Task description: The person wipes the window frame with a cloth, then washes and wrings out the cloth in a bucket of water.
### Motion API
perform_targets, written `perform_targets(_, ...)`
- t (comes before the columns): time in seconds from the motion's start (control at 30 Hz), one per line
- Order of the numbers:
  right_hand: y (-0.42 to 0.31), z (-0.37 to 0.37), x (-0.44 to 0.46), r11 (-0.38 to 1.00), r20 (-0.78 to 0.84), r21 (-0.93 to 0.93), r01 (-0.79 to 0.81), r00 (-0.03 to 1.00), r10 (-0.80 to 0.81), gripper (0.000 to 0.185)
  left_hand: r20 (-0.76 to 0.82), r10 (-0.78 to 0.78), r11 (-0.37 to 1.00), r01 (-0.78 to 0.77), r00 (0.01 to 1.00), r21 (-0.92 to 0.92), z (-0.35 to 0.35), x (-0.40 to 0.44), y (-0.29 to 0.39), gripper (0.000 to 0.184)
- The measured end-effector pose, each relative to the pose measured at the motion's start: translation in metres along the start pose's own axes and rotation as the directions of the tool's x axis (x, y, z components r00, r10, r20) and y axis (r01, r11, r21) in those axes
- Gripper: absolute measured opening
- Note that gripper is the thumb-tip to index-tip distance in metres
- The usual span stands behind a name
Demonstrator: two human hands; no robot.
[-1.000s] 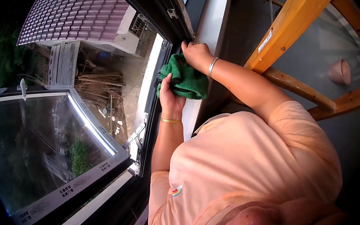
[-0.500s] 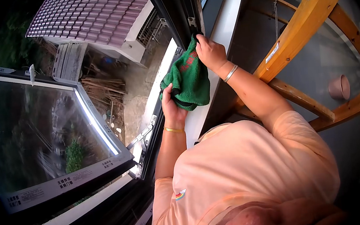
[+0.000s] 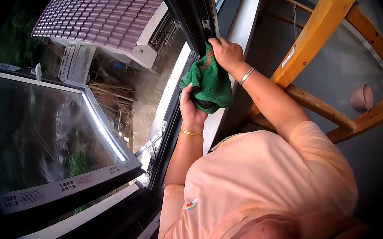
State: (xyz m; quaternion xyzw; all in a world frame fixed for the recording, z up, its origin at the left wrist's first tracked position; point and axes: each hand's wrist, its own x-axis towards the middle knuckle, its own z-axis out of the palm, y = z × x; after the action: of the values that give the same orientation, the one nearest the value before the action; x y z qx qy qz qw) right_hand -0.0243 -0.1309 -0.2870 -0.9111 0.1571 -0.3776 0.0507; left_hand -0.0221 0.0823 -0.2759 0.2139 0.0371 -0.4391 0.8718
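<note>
A green cloth (image 3: 213,83) with dark edging and red lettering is bunched between my two hands, close to the corner of the dark window frame (image 3: 185,9). My left hand (image 3: 192,108) grips its lower left side, the thumb lying over the fabric. Higher up, my right hand (image 3: 227,54) pinches the cloth's top end against or right beside the frame; whether the fingertips touch the frame is hidden. A white sill (image 3: 248,10) runs behind the cloth and my right hand.
An opened window sash (image 3: 59,132) hangs outward at left, joined by a metal hinge arm (image 3: 154,139). Outside lie a tiled roof (image 3: 103,17) and stacked sticks (image 3: 113,92). At right stand a wooden ladder (image 3: 312,29) and a pink pot (image 3: 361,97).
Both hands and the cloth have shifted slightly right. The cloth is more crumpled, its dark edging folded toward the bottom, and less red lettering shows.
</note>
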Motion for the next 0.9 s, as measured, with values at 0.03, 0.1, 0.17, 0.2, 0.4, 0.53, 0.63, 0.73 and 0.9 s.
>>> perform_targets(0.03,-0.007,-0.018,0.015,1.000,-0.047,-0.014,-0.015,0.999,0.015,0.021,0.059,-0.015,1.000,0.017,0.998,-0.026,0.004,-0.001,0.003,0.040)
perform_targets(0.1,-0.007,-0.022,0.027,1.000,-0.072,0.012,0.009,0.997,-0.008,0.022,0.065,0.032,0.998,-0.029,0.997,-0.048,0.014,-0.002,0.006,0.041)
perform_targets(0.17,-0.004,-0.005,0.013,0.997,-0.015,0.055,-0.051,0.999,0.052,0.024,0.062,0.047,0.997,-0.043,0.997,-0.062,0.016,-0.001,0.007,0.041)
perform_targets(0.2,0.000,0.007,0.002,0.995,0.023,0.074,-0.069,0.997,0.067,0.024,0.031,0.049,0.998,-0.048,0.998,-0.028,0.013,0.001,0.007,0.041)
perform_targets(0.4,0.001,0.060,-0.059,0.904,0.425,0.150,-0.400,0.852,0.306,0.028,-0.109,0.095,0.994,-0.088,0.989,0.064,-0.012,-0.008,0.003,0.039)
perform_targets(0.53,-0.010,0.041,-0.066,0.989,0.439,-0.040,-0.145,0.886,0.148,0.035,-0.120,0.082,0.995,-0.075,0.989,0.068,-0.018,-0.010,0.004,0.039)
perform_targets(0.63,-0.013,0.038,-0.051,0.989,0.571,-0.129,-0.069,0.810,0.131,0.039,-0.119,0.089,0.994,-0.080,0.989,0.077,-0.013,-0.005,0.002,0.037)
perform_targets(0.73,-0.005,0.030,-0.025,0.985,0.718,-0.065,-0.160,0.678,0.157,0.036,-0.121,0.089,0.994,-0.080,0.989,0.080,-0.011,-0.005,0.003,0.038)
perform_targets(0.9,-0.003,0.034,-0.019,0.985,0.691,-0.044,-0.164,0.708,0.149,0.032,-0.127,0.084,0.996,-0.079,0.988,0.039,-0.014,-0.010,0.004,0.039)
